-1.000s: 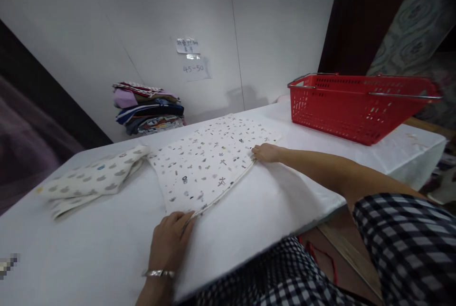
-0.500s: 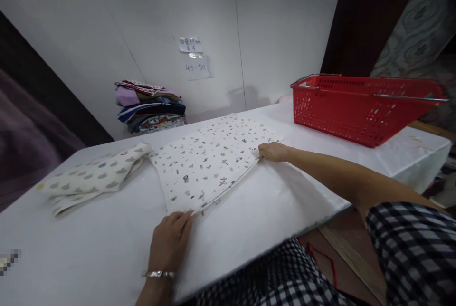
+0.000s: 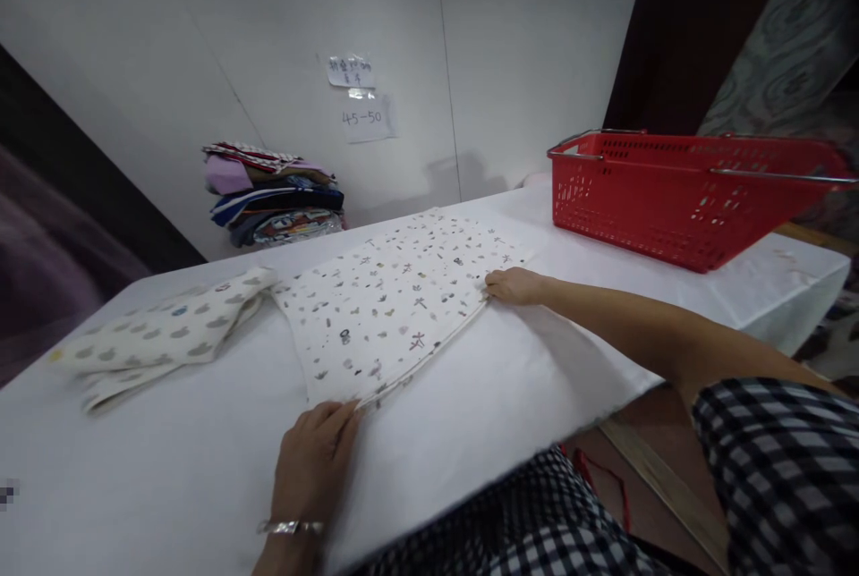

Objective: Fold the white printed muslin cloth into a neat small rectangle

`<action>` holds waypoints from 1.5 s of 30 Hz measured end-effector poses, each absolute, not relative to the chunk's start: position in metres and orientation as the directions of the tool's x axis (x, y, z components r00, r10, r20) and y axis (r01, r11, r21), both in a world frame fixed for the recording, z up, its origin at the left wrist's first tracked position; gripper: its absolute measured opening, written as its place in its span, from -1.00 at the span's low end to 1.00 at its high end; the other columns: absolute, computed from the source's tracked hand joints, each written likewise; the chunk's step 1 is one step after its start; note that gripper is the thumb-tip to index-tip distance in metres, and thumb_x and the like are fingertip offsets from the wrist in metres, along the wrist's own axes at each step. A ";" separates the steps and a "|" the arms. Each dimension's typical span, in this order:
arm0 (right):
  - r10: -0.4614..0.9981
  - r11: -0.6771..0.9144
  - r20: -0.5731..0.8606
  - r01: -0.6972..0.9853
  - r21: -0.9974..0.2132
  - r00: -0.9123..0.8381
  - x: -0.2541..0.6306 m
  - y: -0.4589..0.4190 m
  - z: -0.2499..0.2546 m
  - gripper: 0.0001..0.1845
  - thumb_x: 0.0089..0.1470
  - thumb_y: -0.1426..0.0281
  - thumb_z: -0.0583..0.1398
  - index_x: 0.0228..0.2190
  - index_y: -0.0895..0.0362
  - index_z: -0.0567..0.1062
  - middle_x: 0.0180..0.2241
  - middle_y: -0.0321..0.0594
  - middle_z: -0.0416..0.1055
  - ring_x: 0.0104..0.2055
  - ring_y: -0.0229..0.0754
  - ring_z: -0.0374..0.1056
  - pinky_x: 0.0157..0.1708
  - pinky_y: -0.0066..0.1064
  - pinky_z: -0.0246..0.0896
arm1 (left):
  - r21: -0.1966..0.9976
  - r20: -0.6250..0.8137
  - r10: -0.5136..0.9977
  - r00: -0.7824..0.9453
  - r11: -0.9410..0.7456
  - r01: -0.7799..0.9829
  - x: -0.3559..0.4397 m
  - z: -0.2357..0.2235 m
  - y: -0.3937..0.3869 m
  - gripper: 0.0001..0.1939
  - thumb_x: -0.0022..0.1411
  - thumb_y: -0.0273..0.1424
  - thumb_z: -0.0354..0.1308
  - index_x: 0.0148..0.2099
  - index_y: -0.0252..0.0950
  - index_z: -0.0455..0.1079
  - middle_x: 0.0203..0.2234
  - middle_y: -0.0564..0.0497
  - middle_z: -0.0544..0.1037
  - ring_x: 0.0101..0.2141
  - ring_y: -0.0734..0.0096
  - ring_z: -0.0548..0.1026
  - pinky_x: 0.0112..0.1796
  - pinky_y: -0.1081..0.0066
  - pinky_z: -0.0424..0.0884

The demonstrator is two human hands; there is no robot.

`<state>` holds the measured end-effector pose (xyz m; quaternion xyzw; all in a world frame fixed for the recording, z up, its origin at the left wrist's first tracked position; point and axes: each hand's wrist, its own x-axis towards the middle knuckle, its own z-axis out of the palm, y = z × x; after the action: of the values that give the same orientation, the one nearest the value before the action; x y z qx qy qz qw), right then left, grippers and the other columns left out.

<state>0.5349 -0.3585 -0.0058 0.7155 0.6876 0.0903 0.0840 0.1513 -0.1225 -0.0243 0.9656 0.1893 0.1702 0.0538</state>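
— Where's your printed cloth (image 3: 395,299)?
— Spread on the white-covered worktop (image 3: 429,460) before you. Your left hand (image 3: 312,455) has its fingers pinching the near corner; your right hand (image 3: 515,286) pinches farther along that edge.
— What's around it?
— On your left, a folded grey-patterned cloth (image 3: 167,326); by the far edge, a fabric pile (image 3: 275,196); on your right, a red basket (image 3: 637,191).
— Beyond?
— A pale wall (image 3: 537,39) bearing a paper note (image 3: 366,118) marked "45-50".

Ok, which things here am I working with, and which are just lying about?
In use:
small-print cloth, left hand and right hand on its edge
white table beneath it

Apparently just lying about:
gray-print cloth
fabric stack
red basket
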 end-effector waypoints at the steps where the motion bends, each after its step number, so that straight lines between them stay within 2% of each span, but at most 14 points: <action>1: 1.000 -0.028 0.008 0.969 0.246 0.027 0.536 -0.358 -0.005 -0.74 0.23 0.45 -0.04 -0.31 0.21 0.43 -0.25 -0.08 0.32 -0.26 -0.20 0.20 -0.47 -0.45 -0.04 | 0.170 0.301 0.385 0.873 -0.922 0.348 0.151 -0.025 -0.122 -0.60 0.25 -0.14 -0.10 -0.13 -0.15 0.51 -0.28 -0.02 0.54 -0.23 0.26 0.44 -0.19 0.30 0.34; 9: 0.995 0.017 -0.096 0.937 0.350 0.018 0.534 -0.348 0.004 -0.75 0.22 0.48 -0.03 -0.34 0.21 0.43 -0.24 -0.08 0.33 -0.26 -0.18 0.20 -0.46 -0.43 -0.05 | 0.166 0.332 0.371 0.867 -0.928 0.333 0.151 -0.028 -0.121 -0.61 0.24 -0.15 -0.09 -0.13 -0.15 0.52 -0.29 -0.02 0.54 -0.24 0.25 0.44 -0.22 0.31 0.34; 14: 0.996 -0.006 -0.081 0.931 0.365 0.038 0.531 -0.346 0.005 -0.76 0.18 0.52 -0.01 -0.41 0.23 0.43 -0.28 -0.05 0.33 -0.28 -0.17 0.19 -0.45 -0.42 -0.05 | 0.181 0.333 0.377 0.864 -0.925 0.333 0.151 -0.025 -0.125 -0.61 0.25 -0.18 -0.11 -0.14 -0.16 0.51 -0.30 -0.01 0.54 -0.25 0.28 0.44 -0.22 0.31 0.35; 22: 0.997 -0.003 -0.075 0.956 0.294 0.027 0.534 -0.366 0.002 -0.84 0.11 0.51 0.03 -0.38 0.23 0.42 -0.25 -0.06 0.33 -0.26 -0.17 0.21 -0.43 -0.42 -0.02 | 0.123 0.344 0.330 0.879 -0.944 0.306 0.153 -0.024 -0.127 -0.65 0.25 -0.22 -0.07 -0.14 -0.17 0.51 -0.30 -0.03 0.53 -0.25 0.27 0.43 -0.22 0.30 0.33; 28: 0.999 -0.045 -0.002 0.966 0.253 0.047 0.534 -0.368 -0.005 -0.85 0.09 0.52 0.04 -0.39 0.22 0.42 -0.27 -0.05 0.34 -0.25 -0.16 0.22 -0.43 -0.43 0.01 | 0.051 0.387 0.304 0.871 -0.950 0.309 0.153 -0.022 -0.133 -0.68 0.28 -0.31 -0.07 -0.09 -0.23 0.48 -0.29 -0.05 0.52 -0.25 0.28 0.42 -0.24 0.31 0.32; 36: 0.999 -0.026 -0.014 0.979 0.203 0.030 0.537 -0.367 -0.006 -0.87 0.04 0.55 0.04 -0.41 0.19 0.39 -0.29 -0.08 0.34 -0.23 -0.15 0.22 -0.44 -0.43 0.02 | -0.043 0.264 0.317 0.911 -0.940 0.339 0.161 -0.008 -0.149 -0.73 0.27 -0.36 -0.01 -0.05 -0.25 0.42 -0.25 -0.06 0.49 -0.23 0.24 0.39 -0.23 0.26 0.29; 41: 0.997 -0.079 -0.009 0.979 0.189 0.082 0.532 -0.368 -0.005 -0.86 0.05 0.55 0.03 -0.39 0.19 0.39 -0.27 -0.07 0.34 -0.21 -0.13 0.23 -0.44 -0.43 0.03 | -0.087 0.184 0.227 0.956 -0.965 0.246 0.191 0.002 -0.169 -0.73 0.24 -0.41 0.05 -0.02 -0.24 0.38 -0.17 -0.07 0.46 -0.16 0.25 0.37 -0.17 0.27 0.28; 45: 0.994 -0.109 0.015 0.979 0.171 0.108 0.529 -0.371 -0.006 -0.86 0.05 0.54 0.03 -0.36 0.20 0.38 -0.25 -0.06 0.34 -0.21 -0.13 0.24 -0.43 -0.43 0.04 | -0.105 0.123 0.144 0.982 -0.982 0.157 0.220 0.006 -0.178 -0.77 0.27 -0.40 0.01 -0.04 -0.25 0.38 -0.15 -0.06 0.45 -0.17 0.27 0.36 -0.17 0.29 0.28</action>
<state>0.5289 -0.3710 -0.0065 0.7420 0.6648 0.0627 0.0590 0.2203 -0.1778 0.0057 0.9938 0.0757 0.0573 -0.0572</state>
